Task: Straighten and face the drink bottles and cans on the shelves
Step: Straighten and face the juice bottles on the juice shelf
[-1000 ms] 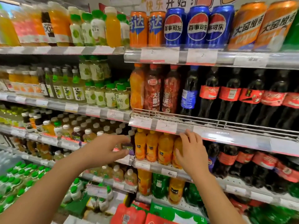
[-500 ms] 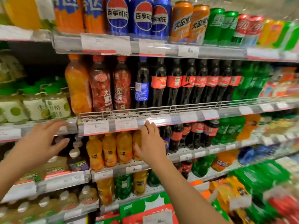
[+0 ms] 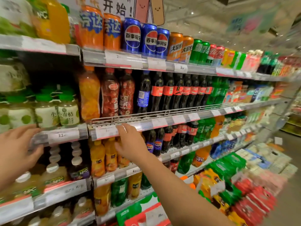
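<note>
Both hands were held released, grasping nothing: the left hand (image 3: 15, 152) at the frame's left edge, the right hand (image 3: 130, 142) before small orange bottles (image 3: 104, 157) (centre).

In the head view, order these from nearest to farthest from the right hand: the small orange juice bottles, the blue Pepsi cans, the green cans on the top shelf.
From the right hand:
1. Small orange juice bottles: just left of the hand, same shelf level.
2. Blue Pepsi cans: top shelf, above the hand.
3. Green cans: top shelf, farther right along the aisle.
</note>
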The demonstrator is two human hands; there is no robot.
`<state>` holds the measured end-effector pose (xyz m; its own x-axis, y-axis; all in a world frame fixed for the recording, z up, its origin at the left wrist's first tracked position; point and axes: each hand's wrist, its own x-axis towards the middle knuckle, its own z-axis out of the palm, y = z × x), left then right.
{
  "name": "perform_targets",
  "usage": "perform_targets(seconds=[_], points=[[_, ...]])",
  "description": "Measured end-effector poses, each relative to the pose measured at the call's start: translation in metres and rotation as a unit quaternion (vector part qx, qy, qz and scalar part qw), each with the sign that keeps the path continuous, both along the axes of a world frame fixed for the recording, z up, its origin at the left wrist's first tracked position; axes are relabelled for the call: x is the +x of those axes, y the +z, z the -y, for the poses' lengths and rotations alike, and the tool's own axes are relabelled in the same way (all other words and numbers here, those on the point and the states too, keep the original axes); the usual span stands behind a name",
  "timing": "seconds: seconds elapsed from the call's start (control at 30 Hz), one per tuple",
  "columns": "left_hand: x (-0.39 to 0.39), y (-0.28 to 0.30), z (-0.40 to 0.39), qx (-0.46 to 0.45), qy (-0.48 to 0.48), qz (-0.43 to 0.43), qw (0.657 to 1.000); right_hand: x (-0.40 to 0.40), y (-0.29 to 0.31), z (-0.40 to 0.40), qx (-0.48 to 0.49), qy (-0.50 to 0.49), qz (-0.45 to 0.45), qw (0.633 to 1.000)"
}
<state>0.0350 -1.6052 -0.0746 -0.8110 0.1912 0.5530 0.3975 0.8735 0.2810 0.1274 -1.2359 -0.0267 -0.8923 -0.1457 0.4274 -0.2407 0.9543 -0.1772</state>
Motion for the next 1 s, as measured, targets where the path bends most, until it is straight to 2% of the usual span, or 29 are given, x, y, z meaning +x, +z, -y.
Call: perform_targets(seconds=[0.1, 0.23, 0.43, 0.5, 0.63, 0.8, 0.87, 1.0], points=[[0.055, 0.051, -0.013, -0.063, 0.065, -0.047, 0.995, -0.002, 0.011, 0.03, 0.024, 0.047, -0.001, 0.999], [0.069, 0.05, 0.004, -0.136, 0.091, 0.027, 0.986, -0.011, 0.043, 0.073, 0.026, 0.101, -0.023, 0.994], [0.081, 0.061, 0.015, -0.167, 0.06, 0.096, 0.98, -0.021, 0.111, 0.13, 0.029, 0.129, -0.092, 0.987], [0.086, 0.083, 0.017, -0.161, 0.047, 0.076, 0.983, -0.021, 0.134, 0.138, 0.008, 0.132, -0.134, 0.982], [0.101, 0.145, 0.016, -0.131, 0.034, -0.037, 0.99, -0.027, 0.18, 0.144, -0.041, 0.12, -0.21, 0.969], [0.102, 0.216, 0.007, -0.119, 0.035, -0.154, 0.98, -0.039, 0.239, 0.147, -0.133, 0.069, -0.28, 0.948], [0.095, 0.231, 0.003, -0.136, 0.053, -0.164, 0.976, -0.046, 0.259, 0.148, -0.157, 0.039, -0.277, 0.947], [0.079, 0.236, 0.0, -0.15, 0.094, -0.133, 0.975, -0.06, 0.287, 0.153, -0.165, 0.016, -0.216, 0.962]])
